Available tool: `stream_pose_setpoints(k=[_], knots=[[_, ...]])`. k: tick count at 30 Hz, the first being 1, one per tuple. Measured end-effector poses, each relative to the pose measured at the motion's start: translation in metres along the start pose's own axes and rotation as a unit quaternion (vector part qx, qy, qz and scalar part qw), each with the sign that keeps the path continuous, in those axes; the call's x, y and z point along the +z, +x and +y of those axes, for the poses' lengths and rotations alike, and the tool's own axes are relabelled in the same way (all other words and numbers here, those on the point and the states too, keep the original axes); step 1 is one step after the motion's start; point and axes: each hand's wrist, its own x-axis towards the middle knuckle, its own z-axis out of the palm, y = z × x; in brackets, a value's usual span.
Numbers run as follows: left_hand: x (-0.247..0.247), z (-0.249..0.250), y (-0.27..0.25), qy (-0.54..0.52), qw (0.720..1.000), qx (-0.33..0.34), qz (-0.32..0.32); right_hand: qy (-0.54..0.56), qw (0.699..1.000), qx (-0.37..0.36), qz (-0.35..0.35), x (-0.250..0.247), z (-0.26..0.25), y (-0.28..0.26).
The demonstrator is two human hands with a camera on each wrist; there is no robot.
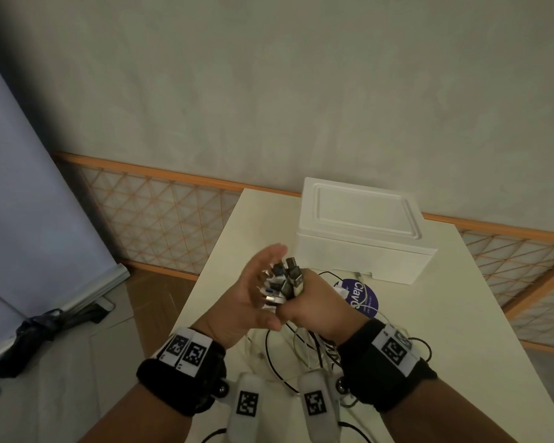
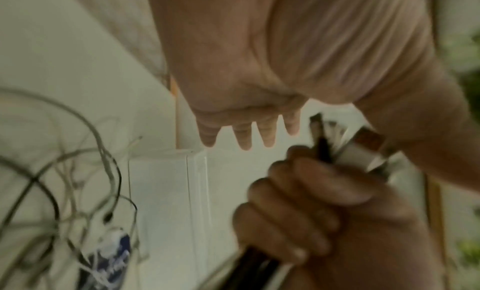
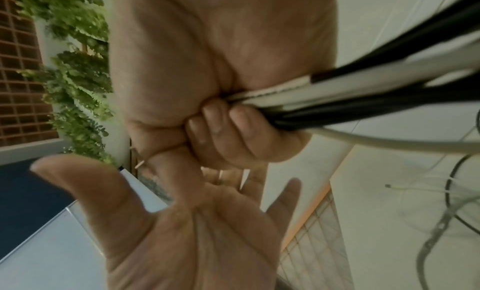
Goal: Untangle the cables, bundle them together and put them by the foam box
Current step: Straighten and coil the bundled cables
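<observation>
The right hand (image 1: 314,306) is clenched round a bunch of cables (image 1: 285,282) just in front of the foam box (image 1: 362,231), plugs sticking up; their loops trail on the table (image 1: 429,314). The left hand (image 1: 253,292) is spread flat against the plugs. Lifting now could snag those trailing loops and pull cables from the fist.

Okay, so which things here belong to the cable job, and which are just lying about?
Part of the job:
- cables, plug ends gripped in the right hand, the rest trailing on the table
- left hand, open beside the plugs
- foam box

Lying about:
- round blue sticker on the table
- dark cloth on the floor
</observation>
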Motion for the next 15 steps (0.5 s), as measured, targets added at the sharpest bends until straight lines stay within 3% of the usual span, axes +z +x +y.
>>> stream_pose_setpoints(k=[4, 8, 10, 13, 15], knots=[[0.007, 0.004, 0.0, 0.042, 0.998, -0.017, -0.043, -0.087, 0.995, -0.007, -0.056, 0.007, -0.009, -0.004], [0.014, -0.001, 0.002, 0.035, 0.999, 0.026, -0.031, -0.034, 0.993, 0.046, -0.1, 0.005, -0.006, -0.009], [0.021, -0.002, 0.004, 0.001, 0.999, 0.049, -0.005, -0.04, 0.994, 0.047, -0.085, 0.003, -0.004, -0.008], [0.027, 0.002, 0.009, -0.053, 0.996, 0.056, 0.055, 0.068, 0.996, 0.049, -0.024, 0.0, -0.003, -0.004], [0.024, 0.009, 0.011, 0.006, 0.993, 0.097, 0.072, 0.104, 0.994, 0.04, -0.004, -0.001, -0.002, -0.004]])
